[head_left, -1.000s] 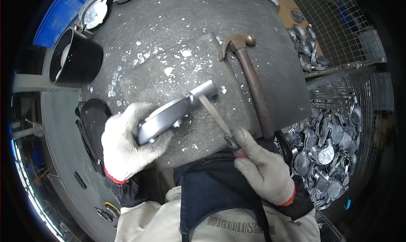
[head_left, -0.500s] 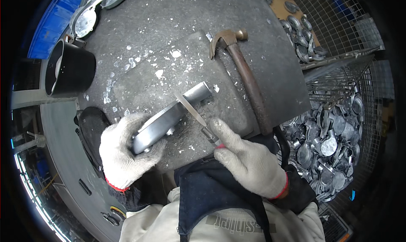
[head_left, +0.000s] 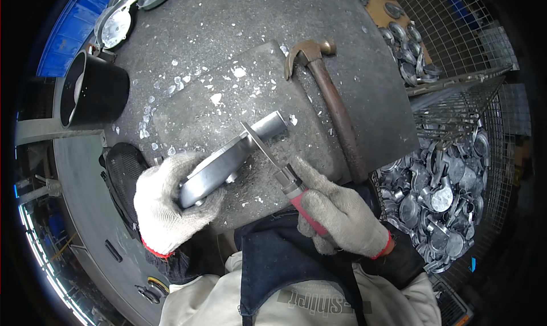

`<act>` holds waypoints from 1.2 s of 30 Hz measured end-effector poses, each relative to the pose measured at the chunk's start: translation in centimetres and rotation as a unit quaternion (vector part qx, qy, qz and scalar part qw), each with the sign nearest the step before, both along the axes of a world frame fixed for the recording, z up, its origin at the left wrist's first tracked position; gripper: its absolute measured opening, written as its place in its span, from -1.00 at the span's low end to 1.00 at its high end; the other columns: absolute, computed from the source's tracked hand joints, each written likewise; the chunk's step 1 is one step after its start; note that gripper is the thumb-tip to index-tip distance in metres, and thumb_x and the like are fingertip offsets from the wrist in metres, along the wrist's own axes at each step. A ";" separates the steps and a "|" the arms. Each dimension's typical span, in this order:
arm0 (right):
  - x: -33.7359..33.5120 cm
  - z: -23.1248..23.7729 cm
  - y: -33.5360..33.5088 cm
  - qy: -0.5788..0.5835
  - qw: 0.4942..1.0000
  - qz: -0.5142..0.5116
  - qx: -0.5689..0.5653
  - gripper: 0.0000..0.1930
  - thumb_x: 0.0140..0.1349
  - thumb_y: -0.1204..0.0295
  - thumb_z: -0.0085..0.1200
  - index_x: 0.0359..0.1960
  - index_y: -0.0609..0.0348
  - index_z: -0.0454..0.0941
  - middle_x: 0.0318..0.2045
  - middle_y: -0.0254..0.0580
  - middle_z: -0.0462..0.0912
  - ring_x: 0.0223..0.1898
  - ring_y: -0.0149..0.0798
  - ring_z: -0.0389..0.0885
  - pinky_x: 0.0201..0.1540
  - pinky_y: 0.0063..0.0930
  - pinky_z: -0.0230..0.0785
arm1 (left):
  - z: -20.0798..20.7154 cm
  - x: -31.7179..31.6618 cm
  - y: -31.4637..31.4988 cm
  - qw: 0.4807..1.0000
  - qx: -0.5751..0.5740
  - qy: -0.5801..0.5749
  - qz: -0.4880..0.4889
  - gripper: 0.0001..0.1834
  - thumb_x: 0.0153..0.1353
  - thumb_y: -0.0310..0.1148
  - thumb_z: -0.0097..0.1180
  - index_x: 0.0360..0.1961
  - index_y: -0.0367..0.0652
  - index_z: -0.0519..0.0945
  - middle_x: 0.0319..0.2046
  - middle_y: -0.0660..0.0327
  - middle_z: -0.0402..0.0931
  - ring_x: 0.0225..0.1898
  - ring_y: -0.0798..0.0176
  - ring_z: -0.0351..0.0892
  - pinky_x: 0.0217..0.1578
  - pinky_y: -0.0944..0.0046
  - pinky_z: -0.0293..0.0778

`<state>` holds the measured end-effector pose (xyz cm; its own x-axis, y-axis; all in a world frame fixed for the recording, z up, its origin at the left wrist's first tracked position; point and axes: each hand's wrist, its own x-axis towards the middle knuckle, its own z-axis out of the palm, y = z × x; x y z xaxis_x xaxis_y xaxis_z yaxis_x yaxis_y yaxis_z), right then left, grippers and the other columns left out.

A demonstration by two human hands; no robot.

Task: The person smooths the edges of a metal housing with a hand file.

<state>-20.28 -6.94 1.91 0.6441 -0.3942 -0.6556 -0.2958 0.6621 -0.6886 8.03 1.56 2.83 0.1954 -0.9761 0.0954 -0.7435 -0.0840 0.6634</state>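
My left hand [head_left: 171, 203], in a white knit glove, is closed round the wide end of a grey cast metal part [head_left: 219, 169]. That part is tilted on edge, its narrow neck pointing to the far right, with small studs on its near side. In my gloved right hand [head_left: 339, 215] is a knife [head_left: 310, 215] with a red handle and a narrow flat blade. The blade lies across the part where its round body meets the neck. The fingers wrap the handle, with the thumb along it.
A claw hammer [head_left: 330, 101] with a wooden handle lies on the grey worktop [head_left: 382, 87], among pale metal flakes. At the left stands a black bucket [head_left: 99, 92]. Wire baskets [head_left: 456, 115] at the right hold heaped castings [head_left: 439, 201]; more castings [head_left: 117, 27] sit far left.
My right hand has turned, so the knife's red handle now shows and the blade has tilted on edge. The blade tip has shifted slightly right along the part. My left hand stays nearly still.
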 end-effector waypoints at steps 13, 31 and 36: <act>1.6 -1.1 3.6 0.289 0.703 0.187 -0.623 -0.31 0.43 0.09 0.29 0.59 -0.39 0.40 -0.56 -0.17 0.51 -0.73 -0.19 0.58 -0.69 -0.21 0.45 | 0.6 -0.3 -0.2 0.999 -0.002 -0.041 -0.017 -0.48 -0.10 -0.40 0.62 -0.04 -0.22 0.77 -0.31 0.05 0.80 -0.32 0.04 0.85 -0.23 0.17 0.69; -2.7 4.2 1.5 0.177 0.965 -0.030 -0.193 -0.31 0.59 0.47 -0.03 0.71 0.09 0.09 -0.35 -0.20 0.72 -0.40 -0.50 0.65 -0.30 -0.54 0.54 | -3.4 1.4 4.3 0.948 -0.023 0.252 0.192 -0.49 -0.05 -0.39 0.77 -0.13 -0.28 0.71 -0.26 0.17 0.79 -0.23 0.34 0.77 -0.16 0.31 0.66; -2.8 4.9 1.7 0.000 0.999 -0.016 -0.032 -0.31 0.64 0.33 -0.03 0.73 0.08 0.06 -0.27 -0.37 0.69 -0.34 -0.57 0.53 -0.29 -0.63 0.48 | -2.1 -1.2 0.1 0.998 -0.045 -0.009 0.039 -0.58 -0.02 -0.23 0.67 -0.16 -0.16 0.80 -0.25 0.12 0.78 -0.18 0.05 0.81 -0.08 0.14 0.67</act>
